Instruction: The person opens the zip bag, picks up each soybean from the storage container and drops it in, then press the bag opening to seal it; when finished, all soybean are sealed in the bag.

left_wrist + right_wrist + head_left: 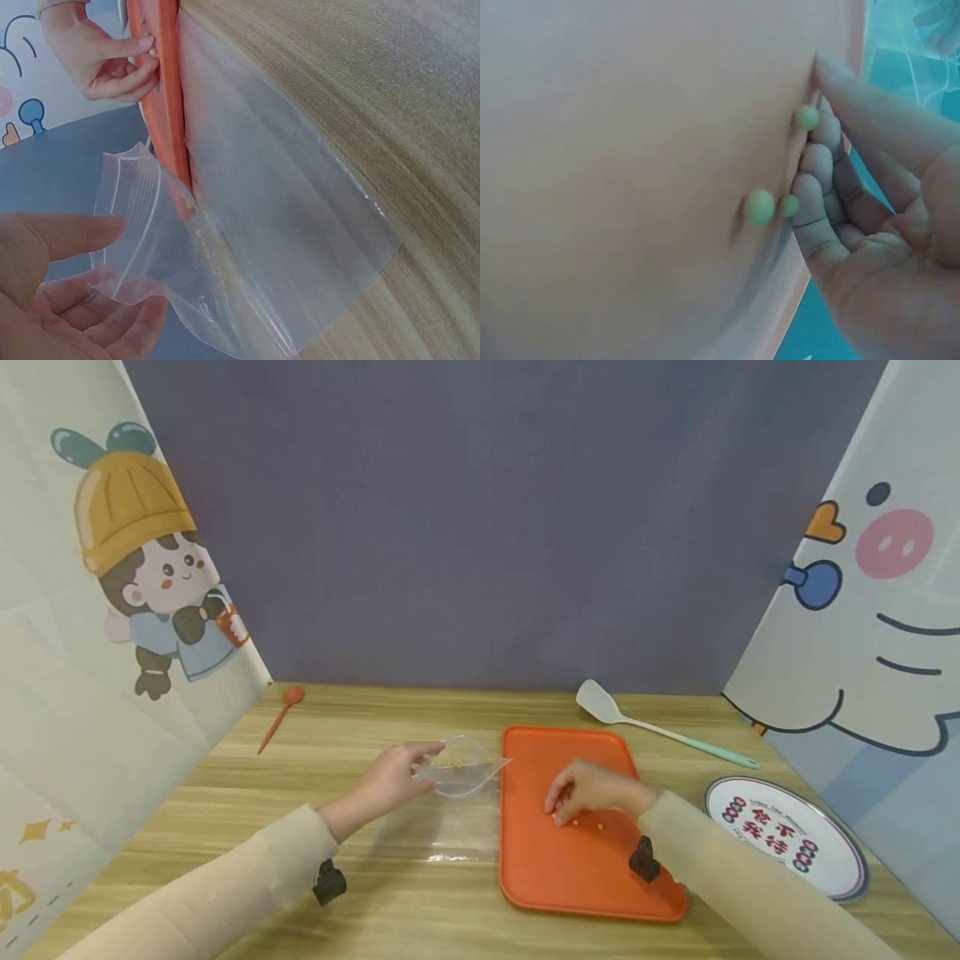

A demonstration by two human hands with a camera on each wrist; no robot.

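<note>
Soybeans (600, 827), three of them loose, lie on an orange tray (577, 877) at the right of the middle, around the tips of our right hand (588, 789). That hand reaches down with its fingers bent and its thumb close to them; we cannot tell whether it has hold of a bean. Our left hand (401, 772) grips a clear zip-lock bag (468, 777) at its mouth, thumb on one side and fingers on the other, well apart, so that the mouth gapes. We see more beans (202, 244) inside the bag, through the plastic. Its lower part rests on the wood-grain table (405, 902) just left of the tray, and the right corner of its mouth reaches over the tray's left rim.

A red-orange spoon (276, 727) lies at the far left. Beyond the tray, on the far right, we have a spatula (637, 722) with a white head and a mint-green handle end. Nearer, to the right, sits an oval white plate (836, 831) with red Chinese characters, partly covered by our right sleeve (720, 852).
</note>
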